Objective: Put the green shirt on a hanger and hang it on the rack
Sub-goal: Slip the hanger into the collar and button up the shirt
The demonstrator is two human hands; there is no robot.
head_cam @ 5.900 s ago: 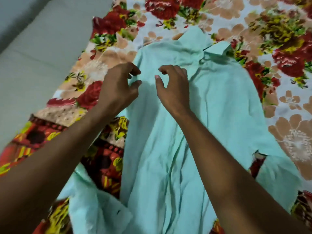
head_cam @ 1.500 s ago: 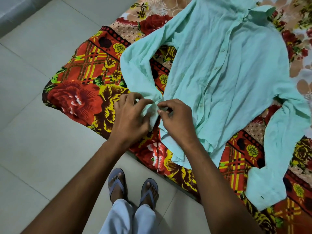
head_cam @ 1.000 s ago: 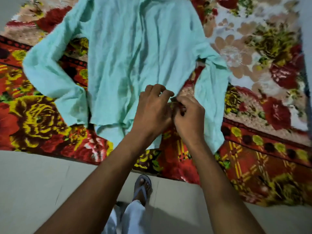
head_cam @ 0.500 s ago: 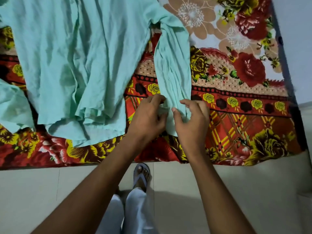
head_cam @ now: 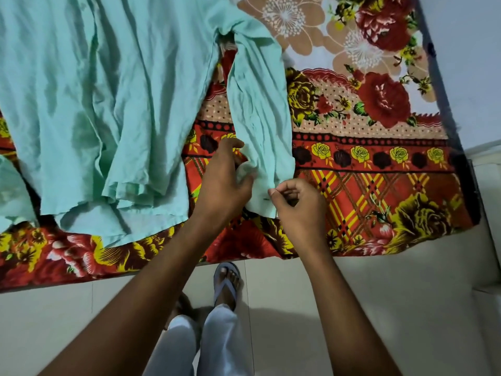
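Note:
The green shirt (head_cam: 108, 99) lies spread flat on a floral blanket, its hem toward me and its collar out of view. Its right sleeve (head_cam: 260, 109) runs down to a cuff between my hands. My left hand (head_cam: 225, 183) pinches the cuff's left edge, with cloth bunched in its fingers. My right hand (head_cam: 298, 204) pinches the cuff's right corner between thumb and fingers. The other sleeve's end shows at the left edge. No hanger or rack is in view.
The red, yellow and tan floral blanket (head_cam: 379, 185) lies on a pale tiled floor (head_cam: 406, 308). A wall (head_cam: 474, 63) rises at the right. My sandalled foot (head_cam: 226, 283) and pale trouser legs stand at the blanket's near edge.
My view and both hands have shifted from the left sleeve's cuff across the hem to the right sleeve's cuff. My hands now sit slightly apart on that cuff.

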